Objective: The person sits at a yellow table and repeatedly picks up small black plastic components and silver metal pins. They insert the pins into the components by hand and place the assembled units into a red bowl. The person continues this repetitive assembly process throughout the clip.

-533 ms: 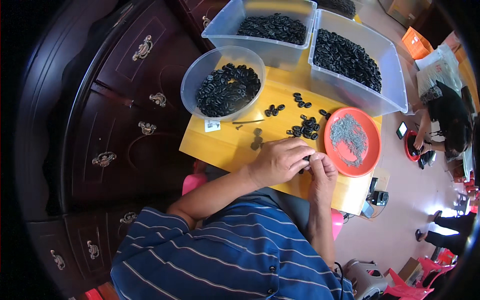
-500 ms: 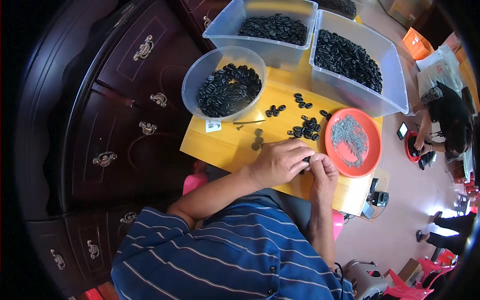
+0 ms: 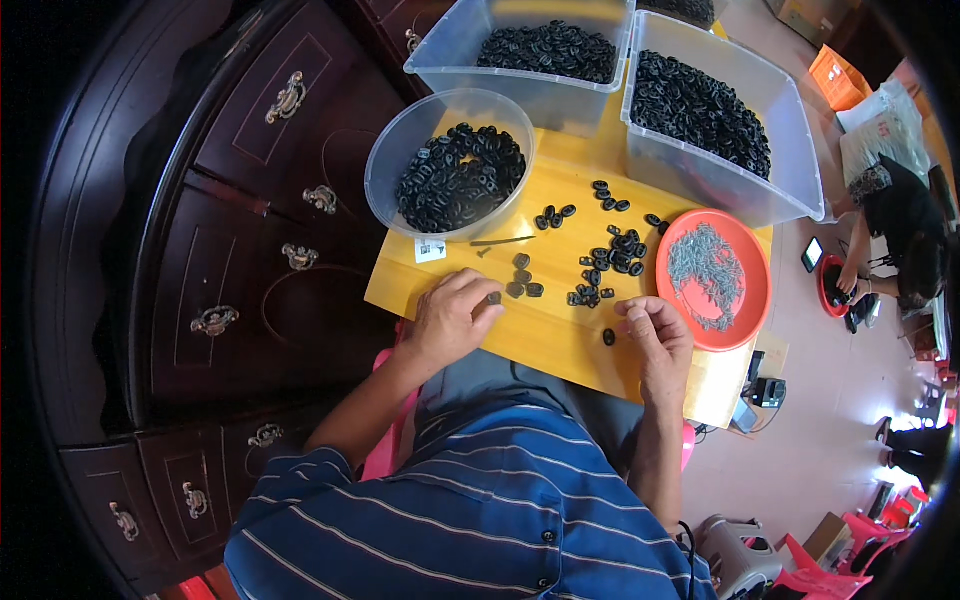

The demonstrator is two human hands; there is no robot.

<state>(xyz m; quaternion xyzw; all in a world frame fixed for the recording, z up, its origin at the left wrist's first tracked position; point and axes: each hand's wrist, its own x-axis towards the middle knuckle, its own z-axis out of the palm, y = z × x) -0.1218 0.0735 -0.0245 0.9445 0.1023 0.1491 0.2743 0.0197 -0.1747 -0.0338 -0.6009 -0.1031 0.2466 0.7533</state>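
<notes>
Thumb and forefinger of left hand (image 3: 447,320) drawn narrow around a small dark oval piece (image 3: 494,298), over the near left part of a yellow table (image 3: 400,275). Just right of that, on the tabletop, four similar dark pieces (image 3: 523,276) clustered together.

Thumb and forefinger tips of right hand (image 3: 665,345) close together, other fingers curled in; cannot tell whether touching or pinching something tiny. Just left of it, near the table's front edge, one loose black oval (image 3: 609,337). Between both hands but farther up the table, a scattered pile of black ovals (image 3: 625,250).

Beside right hand, a round red dish (image 3: 756,300) with thin silvery metal pieces (image 3: 705,262) inside. At the table's far left, a round clear tub (image 3: 384,185), partly full of black pieces; just in front, a thin dark strip (image 3: 503,241) and a white label (image 3: 430,249). Beyond, two translucent bins (image 3: 510,95), both heaped with black pieces. Along the left, dark wooden drawers (image 3: 240,140). Off to the right, a co-worker (image 3: 900,215) bent over a red basin (image 3: 832,295).
</notes>
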